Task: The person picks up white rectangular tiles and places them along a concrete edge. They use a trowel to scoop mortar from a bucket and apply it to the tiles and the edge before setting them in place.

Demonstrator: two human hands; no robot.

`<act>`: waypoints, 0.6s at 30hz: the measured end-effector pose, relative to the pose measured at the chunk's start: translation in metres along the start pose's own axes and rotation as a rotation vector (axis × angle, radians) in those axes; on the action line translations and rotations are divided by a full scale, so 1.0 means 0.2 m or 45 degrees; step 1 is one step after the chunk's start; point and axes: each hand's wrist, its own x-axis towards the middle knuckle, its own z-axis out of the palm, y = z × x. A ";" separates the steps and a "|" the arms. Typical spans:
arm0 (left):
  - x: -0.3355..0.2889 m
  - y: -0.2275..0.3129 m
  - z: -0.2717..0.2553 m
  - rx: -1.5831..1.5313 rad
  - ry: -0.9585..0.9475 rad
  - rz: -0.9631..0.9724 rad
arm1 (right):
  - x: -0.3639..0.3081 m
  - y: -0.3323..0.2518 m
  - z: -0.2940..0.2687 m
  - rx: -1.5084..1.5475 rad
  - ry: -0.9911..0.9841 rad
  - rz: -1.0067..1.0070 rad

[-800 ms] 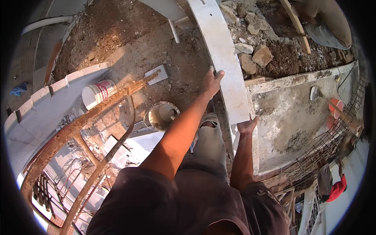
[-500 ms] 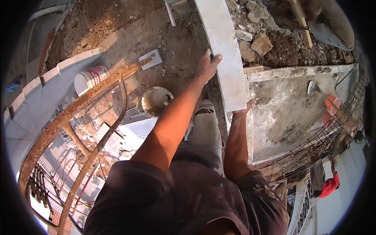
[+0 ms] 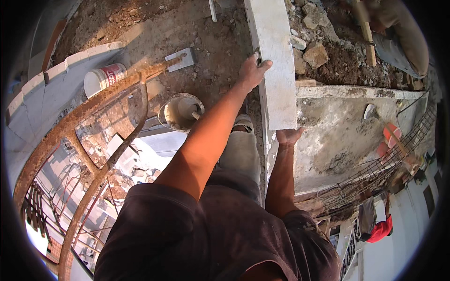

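Observation:
A long white stone slab point(image 3: 274, 56) runs from the top of the view down toward me, tilted above the dirt. My left hand point(image 3: 252, 71) grips its left edge about halfway along, thumb on top. My right hand point(image 3: 288, 136) holds the slab's near end from underneath, fingers curled around the bottom edge. My leg in dusty trousers point(image 3: 240, 150) stands just below the slab.
A rusty curved rebar frame point(image 3: 89, 136) arcs at left over a drop to lower levels. A white bucket point(image 3: 104, 77), a trowel point(image 3: 182, 60) and a mortar-caked pan point(image 3: 183, 112) lie on the dirt. Wet concrete slab point(image 3: 337, 136) at right; another person point(image 3: 398, 33) crouches at top right among rubble.
The slab has shifted up and left in view as I moved, and both hands stayed on it; my right hand now sits at its near end.

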 end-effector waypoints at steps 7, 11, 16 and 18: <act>-0.02 0.07 0.03 0.139 0.065 0.127 | 0.22 0.05 -0.10 0.231 -0.749 0.087; -0.08 0.11 -0.02 0.018 0.012 0.074 | 0.01 0.05 -0.02 -0.214 0.075 -0.098; -0.12 0.08 0.02 0.038 0.052 0.047 | -0.15 0.14 0.01 -0.175 0.244 -0.150; -0.11 0.15 -0.01 0.031 -0.032 0.001 | 0.01 0.17 0.14 -0.148 -0.340 -0.080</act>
